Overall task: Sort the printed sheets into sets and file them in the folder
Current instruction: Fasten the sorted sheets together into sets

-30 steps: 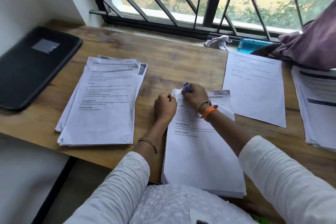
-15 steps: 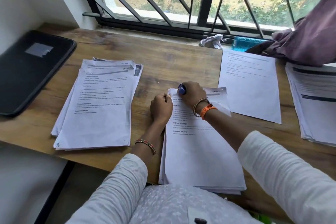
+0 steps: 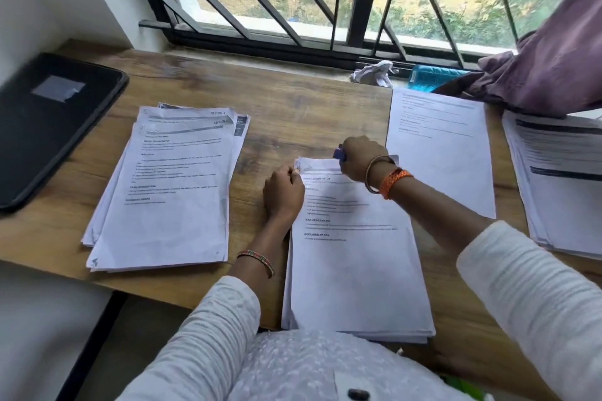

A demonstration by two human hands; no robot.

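Note:
A stack of printed sheets point(image 3: 355, 270) lies at the desk's front edge, right in front of me. My left hand point(image 3: 282, 194) pinches its top left corner. My right hand point(image 3: 361, 157) grips a small blue stapler point(image 3: 339, 153) at the top edge of the same stack. Another fanned stack of sheets point(image 3: 169, 192) lies to the left. A single sheet point(image 3: 443, 153) lies to the right, and one more stack point(image 3: 563, 185) sits at the far right. A black folder point(image 3: 49, 120) rests closed at the far left of the desk.
The wooden desk point(image 3: 293, 114) stands against a barred window. On the sill lie a crumpled paper point(image 3: 373, 73) and a blue bottle point(image 3: 433, 76). A purple curtain point(image 3: 553, 68) hangs over the right back corner, touching the far right stack.
My right hand with the blue stapler has lifted slightly off the stack's top left corner. My left hand stays at that corner.

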